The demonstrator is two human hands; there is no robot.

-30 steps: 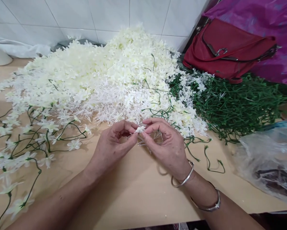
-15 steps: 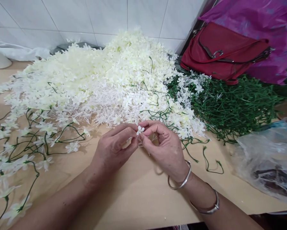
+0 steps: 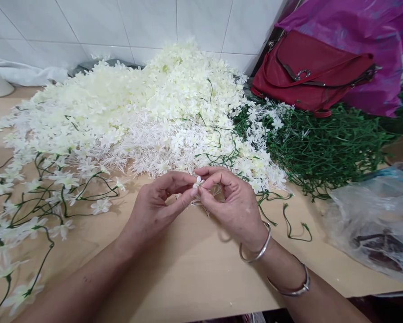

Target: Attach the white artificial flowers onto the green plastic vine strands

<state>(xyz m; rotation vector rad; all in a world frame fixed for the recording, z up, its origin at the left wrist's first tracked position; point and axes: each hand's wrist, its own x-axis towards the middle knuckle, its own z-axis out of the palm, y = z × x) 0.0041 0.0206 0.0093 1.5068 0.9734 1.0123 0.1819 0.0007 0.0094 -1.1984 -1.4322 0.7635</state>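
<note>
My left hand and my right hand meet fingertip to fingertip over the wooden table. Between their pinched fingers sits a small white artificial flower. Thin white plastic stamen pieces show under my right hand's curled fingers. Both hands are closed in a pinch. Just behind them lies a large heap of cream and white artificial flowers.
Green vine stems with flowers spread at the left. A pile of bare green stems lies at the right, below a red handbag and purple plastic. A clear plastic bag sits near the right edge. A tiled wall stands behind.
The hands have stayed together on the small flower, with only slight finger shifts. The view has drifted a little.
</note>
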